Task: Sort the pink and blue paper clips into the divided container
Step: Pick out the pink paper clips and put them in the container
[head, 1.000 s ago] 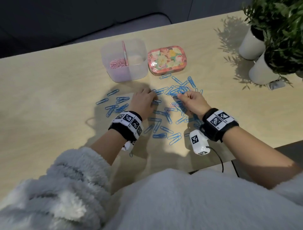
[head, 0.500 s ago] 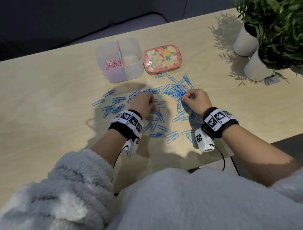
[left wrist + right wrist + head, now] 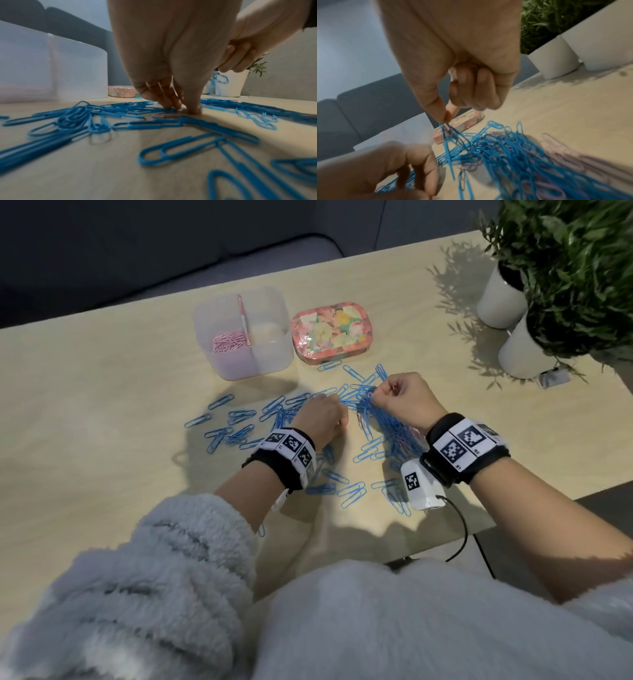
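Blue paper clips (image 3: 239, 433) lie scattered over the wooden table, with a few pink ones (image 3: 556, 150) mixed into the pile. The clear divided container (image 3: 270, 350) stands behind them, pink clips (image 3: 227, 341) in its left half. My left hand (image 3: 181, 108) is down on the table, thumb and fingertips (image 3: 194, 110) pinched together at the end of a pink clip (image 3: 164, 116). My right hand (image 3: 446, 119) is raised a little, thumb and forefinger pinching a tangle of blue clips (image 3: 450, 143) that hangs to the pile. Its other fingers are curled.
A floral tin (image 3: 330, 332) sits right of the container. Two white plant pots (image 3: 501, 299) stand at the back right corner. The table's near edge (image 3: 445, 546) runs just behind my wrists, with blue clips close to it.
My right hand has lifted off the pile, drawing up a tangle of blue clips. My left hand has pulled back slightly and closed its fingertips on the table.
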Tool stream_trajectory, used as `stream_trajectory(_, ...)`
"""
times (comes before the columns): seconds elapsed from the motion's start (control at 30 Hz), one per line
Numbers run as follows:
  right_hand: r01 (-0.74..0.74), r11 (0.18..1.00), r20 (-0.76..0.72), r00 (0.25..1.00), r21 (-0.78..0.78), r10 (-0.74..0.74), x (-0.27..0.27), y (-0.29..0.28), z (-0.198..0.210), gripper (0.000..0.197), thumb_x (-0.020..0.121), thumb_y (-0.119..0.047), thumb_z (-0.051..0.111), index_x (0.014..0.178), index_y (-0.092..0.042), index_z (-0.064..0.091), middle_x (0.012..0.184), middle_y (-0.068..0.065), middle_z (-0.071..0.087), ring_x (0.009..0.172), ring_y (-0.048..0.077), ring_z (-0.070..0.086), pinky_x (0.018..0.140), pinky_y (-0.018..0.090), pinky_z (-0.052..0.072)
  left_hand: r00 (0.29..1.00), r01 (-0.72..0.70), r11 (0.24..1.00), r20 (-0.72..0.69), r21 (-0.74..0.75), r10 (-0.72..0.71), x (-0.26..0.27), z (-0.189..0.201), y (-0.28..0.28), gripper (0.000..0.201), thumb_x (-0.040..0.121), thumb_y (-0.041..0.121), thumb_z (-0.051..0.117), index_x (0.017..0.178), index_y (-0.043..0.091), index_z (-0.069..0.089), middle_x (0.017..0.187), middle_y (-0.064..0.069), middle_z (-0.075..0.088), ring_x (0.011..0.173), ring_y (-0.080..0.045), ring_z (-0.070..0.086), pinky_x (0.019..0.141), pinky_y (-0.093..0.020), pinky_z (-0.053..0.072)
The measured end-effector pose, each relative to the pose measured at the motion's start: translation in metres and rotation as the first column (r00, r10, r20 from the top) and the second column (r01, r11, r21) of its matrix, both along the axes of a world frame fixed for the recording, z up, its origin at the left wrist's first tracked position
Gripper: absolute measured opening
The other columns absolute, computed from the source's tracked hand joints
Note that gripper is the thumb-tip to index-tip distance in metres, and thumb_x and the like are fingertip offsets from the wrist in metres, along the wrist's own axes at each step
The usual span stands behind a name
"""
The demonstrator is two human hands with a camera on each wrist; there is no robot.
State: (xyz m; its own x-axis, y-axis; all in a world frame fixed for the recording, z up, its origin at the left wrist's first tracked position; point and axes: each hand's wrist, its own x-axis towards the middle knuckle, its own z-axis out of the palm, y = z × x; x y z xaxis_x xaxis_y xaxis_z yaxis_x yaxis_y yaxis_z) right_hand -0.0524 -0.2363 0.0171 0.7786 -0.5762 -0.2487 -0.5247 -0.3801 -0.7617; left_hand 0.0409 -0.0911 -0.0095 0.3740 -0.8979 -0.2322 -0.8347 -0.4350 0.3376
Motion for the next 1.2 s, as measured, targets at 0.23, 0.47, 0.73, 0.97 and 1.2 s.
stream_trajectory(0.23, -0.004, 0.999, -0.024, 1.0, -0.054, 0.003, 0.012, 0.001, 0.01, 0.02, 0.075, -0.012, 0.061, 0.057, -0.015, 0.055, 0.051, -0.006, 0.047, 0.05, 0.008, 0.04, 0.063, 0.025, 0.036, 0.956, -0.26, 0.929, -0.207, -0.261, 0.21, 0.008, -0.003, 0.028, 0.017, 0.089, 0.003, 0.047, 0.101, 0.004, 0.059, 0.098, -0.015, 0.06, 0.09, -0.024, 0.054, 0.083, -0.035, 0.038)
stream_trajectory(0.47, 0.034, 0.999, -0.095, 0.995, 0.033, -0.03, 0.01, 0.004, 0.007, 0.03, 0.081, -0.015, 0.054, 0.053, -0.017, 0.042, 0.051, -0.001, 0.034, 0.042, 0.008, 0.032, 0.043, 0.021, 0.027, 0.183, -0.813, 0.566, -0.862, 0.137, 0.472, 0.023, 0.015, 0.042, 0.031, 0.085, 0.014, 0.041, 0.054, 0.016, 0.039, 0.033, 0.008, 0.039, 0.028, -0.002, 0.032, 0.036, -0.016, 0.024)
stream_trajectory(0.73, 0.135, 0.785, -0.145, 0.988, 0.604, -0.059, -0.016, 0.01, 0.001, 0.04, 0.087, -0.007, 0.04, 0.053, -0.02, 0.024, 0.038, -0.005, 0.017, 0.032, 0.009, 0.011, 0.04, 0.014, 0.013, 0.973, -0.152, 0.988, -0.176, -0.004, 0.149, 0.015, 0.005, 0.049, 0.012, 0.086, 0.02, 0.058, 0.096, 0.016, 0.063, 0.091, -0.003, 0.058, 0.09, -0.022, 0.056, 0.072, -0.027, 0.037)
stream_trajectory(0.97, 0.03, 0.68, 0.008, 0.999, 0.733, -0.052, -0.016, 0.023, 0.01, 0.036, 0.093, -0.007, 0.047, 0.059, -0.016, 0.052, 0.036, -0.01, 0.023, 0.029, 0.004, 0.016, 0.04, 0.016, 0.009, 0.922, -0.297, 0.949, -0.288, -0.106, 0.257, 0.009, 0.007, 0.05, 0.011, 0.09, 0.014, 0.053, 0.096, 0.007, 0.057, 0.097, -0.008, 0.057, 0.085, -0.021, 0.054, 0.072, -0.025, 0.037)
stream_trajectory(1.2, -0.002, 0.688, 0.043, 0.998, 0.726, -0.043, 0.0, 0.052, 0.016, 0.03, 0.091, -0.005, 0.046, 0.063, -0.017, 0.043, 0.035, -0.011, 0.024, 0.029, 0.005, 0.014, 0.037, 0.013, 0.013, 0.115, -0.736, 0.66, -0.932, 0.153, 0.345, 0.009, 0.024, 0.049, 0.017, 0.085, 0.009, 0.041, 0.085, 0.016, 0.056, 0.063, 0.001, 0.045, 0.039, -0.002, 0.042, 0.046, -0.017, 0.032)
